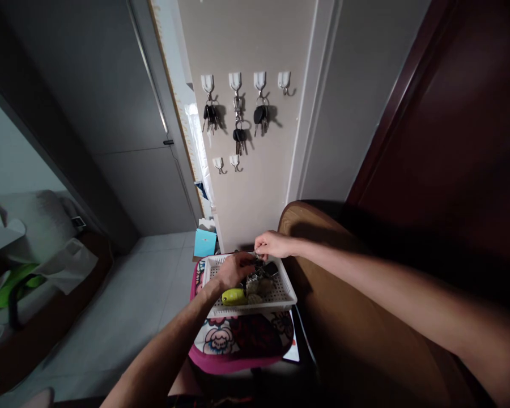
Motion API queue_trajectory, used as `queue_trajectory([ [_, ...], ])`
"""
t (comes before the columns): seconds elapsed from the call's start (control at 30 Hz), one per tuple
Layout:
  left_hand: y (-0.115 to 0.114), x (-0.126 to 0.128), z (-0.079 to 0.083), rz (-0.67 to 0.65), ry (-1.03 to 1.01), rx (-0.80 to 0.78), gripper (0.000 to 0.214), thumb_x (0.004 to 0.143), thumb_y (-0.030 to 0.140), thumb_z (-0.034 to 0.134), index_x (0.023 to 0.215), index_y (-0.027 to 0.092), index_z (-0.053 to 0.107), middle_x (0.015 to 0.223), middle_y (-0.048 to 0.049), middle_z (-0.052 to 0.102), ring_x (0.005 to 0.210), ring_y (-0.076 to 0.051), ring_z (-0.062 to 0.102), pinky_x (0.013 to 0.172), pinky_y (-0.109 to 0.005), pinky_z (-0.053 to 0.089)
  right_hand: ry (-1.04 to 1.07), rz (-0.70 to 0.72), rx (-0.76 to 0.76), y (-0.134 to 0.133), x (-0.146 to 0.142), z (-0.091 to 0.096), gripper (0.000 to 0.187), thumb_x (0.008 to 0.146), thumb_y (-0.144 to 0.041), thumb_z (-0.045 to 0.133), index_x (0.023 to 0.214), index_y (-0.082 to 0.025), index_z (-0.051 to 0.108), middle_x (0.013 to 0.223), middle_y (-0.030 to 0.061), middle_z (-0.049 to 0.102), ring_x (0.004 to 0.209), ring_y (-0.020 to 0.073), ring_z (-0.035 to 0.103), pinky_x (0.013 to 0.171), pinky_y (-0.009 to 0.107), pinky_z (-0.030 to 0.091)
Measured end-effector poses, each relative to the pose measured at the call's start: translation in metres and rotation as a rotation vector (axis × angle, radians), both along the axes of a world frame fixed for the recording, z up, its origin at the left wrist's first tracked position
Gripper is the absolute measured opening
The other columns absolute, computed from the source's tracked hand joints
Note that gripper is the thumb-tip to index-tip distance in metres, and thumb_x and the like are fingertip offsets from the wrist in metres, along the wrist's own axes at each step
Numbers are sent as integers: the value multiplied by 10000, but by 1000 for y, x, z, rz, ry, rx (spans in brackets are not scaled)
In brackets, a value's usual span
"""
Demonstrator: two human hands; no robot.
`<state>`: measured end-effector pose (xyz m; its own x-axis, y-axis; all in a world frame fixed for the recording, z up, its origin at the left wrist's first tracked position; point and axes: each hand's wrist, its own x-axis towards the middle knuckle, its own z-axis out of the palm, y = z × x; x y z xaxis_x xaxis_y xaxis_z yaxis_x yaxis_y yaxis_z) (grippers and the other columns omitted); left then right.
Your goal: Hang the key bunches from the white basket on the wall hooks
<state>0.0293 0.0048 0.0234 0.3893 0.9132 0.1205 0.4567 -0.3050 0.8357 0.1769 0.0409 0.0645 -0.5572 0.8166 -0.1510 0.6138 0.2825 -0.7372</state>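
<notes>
A white plastic basket (289, 303) holds keys, a yellow-green object (233, 297), beige rounded pieces (257, 289) and a dark square fob (271, 268). My right hand (274, 245) is at the basket's far edge, thumb and fingers pinched on the metal ring of a bunch of keys (257, 260). From the left, my left hand (233, 269) reaches into the basket, its fingers curled round the same bunch. The fingers partly cover the keys. On the wall, three key bunches hang from white hooks: left (210, 115), middle (239, 137) and right (260, 115).
One upper hook (284, 81) and two lower hooks (218, 164) carry nothing. The basket rests on a flowered stool with a pink edge (229, 362). A brown wooden surface (348, 294) lies to the right, and a blue box (204, 242) stands behind left.
</notes>
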Motion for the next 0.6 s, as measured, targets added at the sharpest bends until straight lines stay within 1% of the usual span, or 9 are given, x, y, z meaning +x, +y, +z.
queue_trajectory([
  [0.07, 0, 6, -1, 10, -15, -1, 220, 580, 182, 456, 774, 132, 548, 645, -3, 564, 590, -103, 485, 542, -191, 367, 103, -30, -58, 0, 0, 2, 67, 607, -122, 429, 557, -133, 472, 476, -20, 516, 449, 72, 496, 460, 190, 390],
  [0.2, 7, 10, -5, 104, -120, -46, 205, 590, 211, 457, 758, 116, 528, 594, 8, 533, 534, -83, 453, 498, -179, 346, 272, -90, -152, -1, -2, 9, 62, 641, -123, 425, 589, -130, 459, 509, -23, 529, 451, 60, 501, 482, 194, 404],
  [0.27, 9, 10, -6, 129, -187, -81, 182, 573, 212, 477, 719, 111, 520, 582, 14, 519, 524, -74, 435, 492, -174, 335, 323, -132, -159, -2, -2, 13, 68, 653, -118, 419, 594, -129, 451, 514, -25, 529, 455, 56, 505, 489, 191, 406],
  [0.37, 10, 9, -4, 130, -266, -142, 126, 566, 215, 483, 626, 108, 513, 540, 24, 487, 498, -61, 406, 476, -167, 316, 387, -175, -150, -1, -3, 16, 81, 664, -125, 418, 589, -128, 446, 504, -26, 525, 451, 53, 504, 487, 186, 402],
  [0.43, 10, 8, -2, 131, -293, -162, 127, 566, 232, 486, 578, 107, 505, 501, 33, 454, 475, -54, 381, 459, -165, 300, 426, -190, -147, 0, -2, 16, 77, 664, -139, 427, 592, -127, 452, 514, -22, 529, 454, 53, 504, 478, 181, 395],
  [0.5, 10, 8, 0, 132, -310, -159, 140, 558, 246, 498, 568, 107, 504, 491, 36, 442, 470, -53, 372, 450, -166, 293, 467, -205, -150, 1, -2, 17, 70, 659, -154, 441, 596, -127, 454, 536, -18, 535, 460, 53, 504, 474, 178, 388],
  [0.6, 11, 9, 3, 130, -340, -130, 158, 539, 254, 517, 602, 110, 513, 530, 25, 476, 498, -64, 400, 470, -171, 312, 534, -229, -168, -1, -2, 21, 73, 648, -181, 459, 597, -129, 446, 544, -17, 536, 467, 54, 501, 487, 186, 385],
])
